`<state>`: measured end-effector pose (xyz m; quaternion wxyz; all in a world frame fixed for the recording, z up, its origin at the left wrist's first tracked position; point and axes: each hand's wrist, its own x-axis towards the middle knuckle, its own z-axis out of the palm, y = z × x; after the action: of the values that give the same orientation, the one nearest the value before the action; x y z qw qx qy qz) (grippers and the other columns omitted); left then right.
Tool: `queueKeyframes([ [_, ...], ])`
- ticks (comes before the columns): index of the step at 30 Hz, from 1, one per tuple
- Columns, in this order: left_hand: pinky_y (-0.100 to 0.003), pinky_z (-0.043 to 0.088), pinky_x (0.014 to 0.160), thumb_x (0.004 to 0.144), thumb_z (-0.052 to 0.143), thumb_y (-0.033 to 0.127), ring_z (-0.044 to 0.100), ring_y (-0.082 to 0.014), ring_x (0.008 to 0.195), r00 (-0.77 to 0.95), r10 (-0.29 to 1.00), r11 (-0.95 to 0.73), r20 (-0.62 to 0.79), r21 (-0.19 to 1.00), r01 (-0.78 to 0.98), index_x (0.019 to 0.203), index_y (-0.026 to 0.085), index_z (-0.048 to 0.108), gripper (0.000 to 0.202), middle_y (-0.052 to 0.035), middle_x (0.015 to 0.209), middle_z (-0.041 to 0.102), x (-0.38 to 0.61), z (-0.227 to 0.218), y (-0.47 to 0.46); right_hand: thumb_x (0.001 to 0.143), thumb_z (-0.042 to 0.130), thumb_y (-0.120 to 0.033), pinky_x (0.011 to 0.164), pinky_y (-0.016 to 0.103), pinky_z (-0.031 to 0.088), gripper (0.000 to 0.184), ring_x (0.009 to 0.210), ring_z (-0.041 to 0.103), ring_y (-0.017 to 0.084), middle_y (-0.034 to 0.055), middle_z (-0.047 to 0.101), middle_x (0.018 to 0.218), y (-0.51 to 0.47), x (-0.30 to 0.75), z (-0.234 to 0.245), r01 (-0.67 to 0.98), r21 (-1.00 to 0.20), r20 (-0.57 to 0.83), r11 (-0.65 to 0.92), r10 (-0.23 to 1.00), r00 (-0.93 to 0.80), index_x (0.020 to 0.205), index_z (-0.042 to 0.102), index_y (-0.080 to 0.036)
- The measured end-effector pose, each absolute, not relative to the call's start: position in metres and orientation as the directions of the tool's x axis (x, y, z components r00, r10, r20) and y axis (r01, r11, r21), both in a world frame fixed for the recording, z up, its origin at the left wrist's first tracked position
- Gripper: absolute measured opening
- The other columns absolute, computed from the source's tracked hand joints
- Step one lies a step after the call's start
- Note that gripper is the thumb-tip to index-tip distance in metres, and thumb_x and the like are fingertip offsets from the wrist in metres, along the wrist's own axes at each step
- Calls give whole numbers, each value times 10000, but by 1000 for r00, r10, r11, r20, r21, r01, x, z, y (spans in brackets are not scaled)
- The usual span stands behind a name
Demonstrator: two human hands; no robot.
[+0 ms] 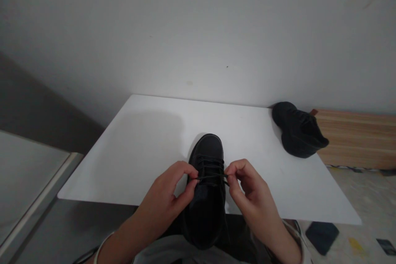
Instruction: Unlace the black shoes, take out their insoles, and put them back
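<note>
A black shoe (pixel 208 146) points away from me at the near edge of the white table, its heel reaching past the edge. Dark shoelaces (pixel 210 176) cross its upper. My left hand (pixel 171 192) pinches a lace between thumb and forefinger on the shoe's left side. On the right side, my right hand (pixel 252 192) grips a lace in the same kind of pinch. Between the two hands a stretch of lace runs across the shoe. A loose lace end hangs down along the right of the shoe opening.
The white table (pixel 136 152) stands against a grey wall (pixel 198 41). Another black shoe (pixel 298 130) sits at its back right corner. Beyond it is a wood-grain board (pixel 359 136). A white piece of furniture (pixel 31 173) is at the left.
</note>
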<state>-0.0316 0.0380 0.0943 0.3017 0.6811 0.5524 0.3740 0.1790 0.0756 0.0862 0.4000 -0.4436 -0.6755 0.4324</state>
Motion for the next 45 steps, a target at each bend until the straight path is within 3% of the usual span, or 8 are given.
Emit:
queueKeyframes([
  [6,-232,505,793,946,542,203,677,-143,902,104,983,-181,152,906,384,872,220,578,85,13,824,644,-33,95,41,964,635,-286,809,217,483,70,909,602,129,4,617,948,75,183,93,53,-992,91,116,935,-342,988,590,-238],
  [13,-195,476,637,935,572,168,600,-96,680,55,983,-183,174,939,292,875,217,600,83,34,752,603,-33,98,46,995,609,-311,641,191,460,58,674,569,94,-47,567,723,74,182,93,1,-998,59,63,939,-337,1017,603,-257],
  [27,-142,466,542,940,605,179,624,-91,658,130,953,-301,272,830,470,905,216,673,85,14,774,665,-43,107,47,936,666,-273,473,218,384,41,511,515,97,-31,611,680,79,187,110,435,-808,322,397,916,-238,926,668,-234],
  [30,-155,436,518,969,564,213,597,-83,576,214,958,-273,190,831,485,917,225,678,126,37,691,658,-46,108,45,969,606,-366,435,214,352,154,439,487,99,-57,523,537,76,197,117,452,-833,225,318,942,-247,957,665,-224],
  [33,-172,453,528,1024,444,243,574,-76,517,239,968,-180,74,868,463,967,229,670,234,44,677,651,-50,104,46,1010,477,-517,398,210,309,333,413,473,113,-68,481,487,73,205,115,408,-910,-70,72,943,-324,1028,611,-213],
  [36,-197,515,571,1004,496,283,652,-117,698,176,984,-93,9,876,474,1026,225,658,174,-21,936,690,-50,95,48,1005,444,-571,435,217,360,368,482,532,132,-40,578,575,71,206,102,414,-908,-246,-61,878,-412,1059,535,-219],
  [40,-345,592,924,892,691,313,618,-219,1163,188,981,-129,43,873,471,1218,260,599,343,-82,1308,583,-42,84,47,943,593,-476,556,259,424,274,636,593,160,6,655,760,66,195,81,517,-851,-178,87,880,-440,978,476,-231],
  [45,-456,586,986,860,632,207,602,-258,1203,119,991,-111,54,832,544,1239,223,550,388,-112,1306,585,-26,78,42,919,557,-298,580,284,451,264,652,633,190,22,658,825,61,181,71,571,-810,-123,131,915,-384,1115,397,-220],
])
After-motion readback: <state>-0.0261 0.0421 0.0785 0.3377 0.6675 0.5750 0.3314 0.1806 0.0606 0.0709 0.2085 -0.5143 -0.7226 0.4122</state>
